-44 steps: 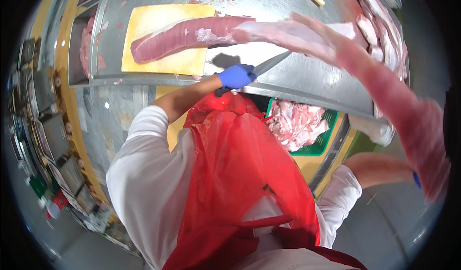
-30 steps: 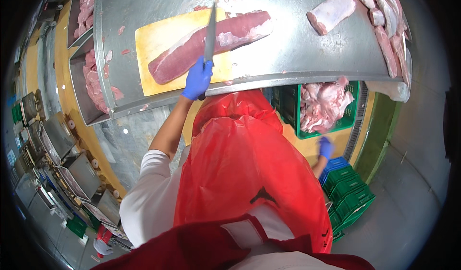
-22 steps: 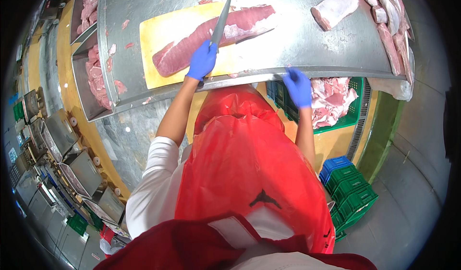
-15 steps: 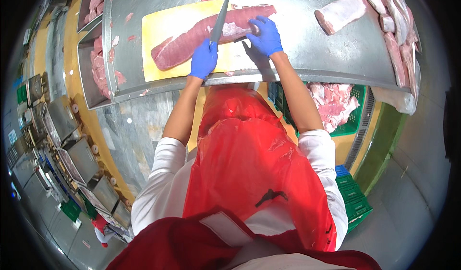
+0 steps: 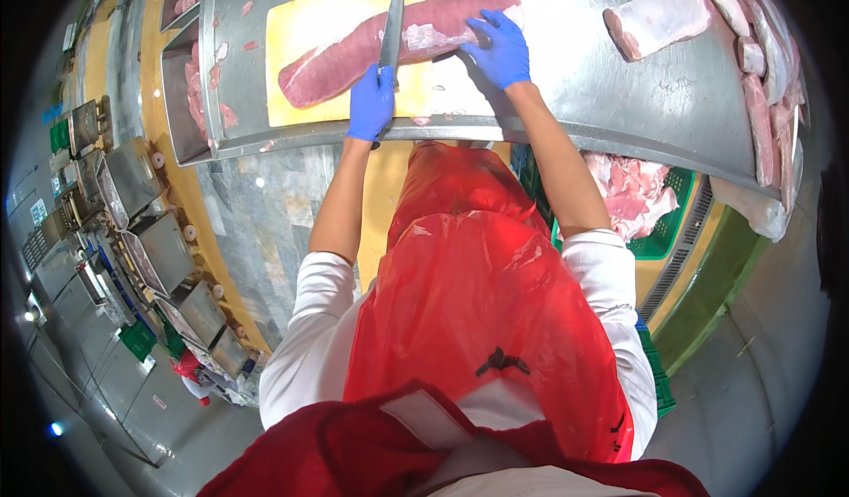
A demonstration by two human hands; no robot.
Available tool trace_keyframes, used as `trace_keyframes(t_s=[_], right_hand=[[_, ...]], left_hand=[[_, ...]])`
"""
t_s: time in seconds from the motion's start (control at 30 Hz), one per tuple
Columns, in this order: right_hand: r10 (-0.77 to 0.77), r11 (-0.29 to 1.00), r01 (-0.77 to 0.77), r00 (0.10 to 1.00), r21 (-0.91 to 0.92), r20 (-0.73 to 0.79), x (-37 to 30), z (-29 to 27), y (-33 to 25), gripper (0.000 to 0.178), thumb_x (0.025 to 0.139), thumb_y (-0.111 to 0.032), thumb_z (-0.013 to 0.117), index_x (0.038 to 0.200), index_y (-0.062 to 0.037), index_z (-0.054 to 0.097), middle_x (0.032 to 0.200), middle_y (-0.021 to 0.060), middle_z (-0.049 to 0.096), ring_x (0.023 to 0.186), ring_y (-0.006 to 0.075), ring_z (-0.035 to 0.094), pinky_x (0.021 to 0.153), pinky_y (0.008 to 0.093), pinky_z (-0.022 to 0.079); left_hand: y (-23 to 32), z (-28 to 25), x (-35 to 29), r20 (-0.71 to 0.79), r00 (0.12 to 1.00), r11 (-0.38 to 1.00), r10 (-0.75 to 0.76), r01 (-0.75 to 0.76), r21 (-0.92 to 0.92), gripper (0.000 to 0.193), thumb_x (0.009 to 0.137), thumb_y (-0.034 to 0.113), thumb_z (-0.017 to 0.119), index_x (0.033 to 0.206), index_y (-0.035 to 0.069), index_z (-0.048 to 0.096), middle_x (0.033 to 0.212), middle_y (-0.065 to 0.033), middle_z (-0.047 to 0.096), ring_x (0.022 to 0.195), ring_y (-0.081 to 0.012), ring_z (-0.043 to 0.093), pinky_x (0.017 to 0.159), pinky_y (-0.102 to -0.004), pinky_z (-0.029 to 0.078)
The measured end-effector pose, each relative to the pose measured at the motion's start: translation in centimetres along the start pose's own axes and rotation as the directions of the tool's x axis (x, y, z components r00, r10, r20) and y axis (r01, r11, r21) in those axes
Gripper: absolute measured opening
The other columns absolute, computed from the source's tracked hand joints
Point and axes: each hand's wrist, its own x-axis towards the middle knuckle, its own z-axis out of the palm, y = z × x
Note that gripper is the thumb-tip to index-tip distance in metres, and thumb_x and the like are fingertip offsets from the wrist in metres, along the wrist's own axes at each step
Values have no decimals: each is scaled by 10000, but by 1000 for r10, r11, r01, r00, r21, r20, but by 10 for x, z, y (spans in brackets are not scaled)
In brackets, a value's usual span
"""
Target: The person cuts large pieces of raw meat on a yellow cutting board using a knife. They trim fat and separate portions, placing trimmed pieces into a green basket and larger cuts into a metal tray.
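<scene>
A long, pale-pink pork loin (image 5: 354, 55) lies slantwise over a yellow cutting board (image 5: 292, 24) and reaches past its right edge onto the steel table. My left hand (image 5: 371, 103), in a blue glove, is closed round the handle of a knife (image 5: 392, 24). The blade points away from me across the loin, just left of a whitish patch on the meat. My right hand (image 5: 500, 50), also blue-gloved, grips the near edge of the loin toward its right end, with fingers curled on top. The handle is mostly hidden in my left hand.
Another trimmed loin (image 5: 659, 24) rests on the steel table (image 5: 575, 81) to the right, beside several piled cuts (image 5: 768, 99) at the edge. Metal bins (image 5: 181, 99) of meat stand left. Below the table, a green crate (image 5: 676, 223) holds meat trimmings (image 5: 632, 192).
The whole view has shifted, with the table sitting higher in it. The knife has moved slightly left over the loin and its blade points more straight away from me. My right hand stays on the meat.
</scene>
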Motion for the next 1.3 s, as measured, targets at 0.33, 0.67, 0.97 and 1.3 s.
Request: trace_keyframes(t_s=[0.33, 0.67, 0.97, 1.3], right_hand=[[9, 999, -9, 1000, -40, 3, 7, 1, 8, 455, 766, -366, 784, 1193, -230, 705, 1328, 84, 589, 1210, 314, 546, 1049, 406, 442], [104, 962, -125, 990, 241, 99, 1, -5, 34, 476, 799, -225, 760, 1255, -144, 648, 1300, 74, 631, 1189, 272, 599, 1022, 362, 480], [131, 849, -177, 983, 498, 126, -7, -8, 50, 408, 848, -104, 655, 1254, -141, 660, 1204, 66, 693, 1077, 228, 672, 949, 332, 527], [270, 889, -292, 956, 352, 114, -2, 10, -80, 704, 690, -431, 831, 1238, -43, 617, 1156, 213, 603, 1058, 345, 614, 935, 411, 505]], left_hand=[[-9, 27, -26, 59, 995, 997, -79, 79, 0, 395, 1009, 357, 478, 969, -19, 590, 860, -268, 663, 835, -450, 651, 733, -497, 492], [2, 46, -31, 134, 986, 991, -98, 109, -77, 399, 1012, 350, 465, 984, -29, 586, 835, -297, 647, 809, -471, 642, 714, -511, 488], [34, 64, -7, 42, 999, 999, 1, -3, 49, 426, 1011, 377, 446, 1055, -26, 580, 857, -309, 650, 825, -497, 631, 714, -546, 474], [5, 67, -14, -72, 996, 982, 51, -63, -178, 282, 1024, 280, 493, 1009, 10, 570, 731, -142, 631, 585, -238, 606, 564, -386, 482]])
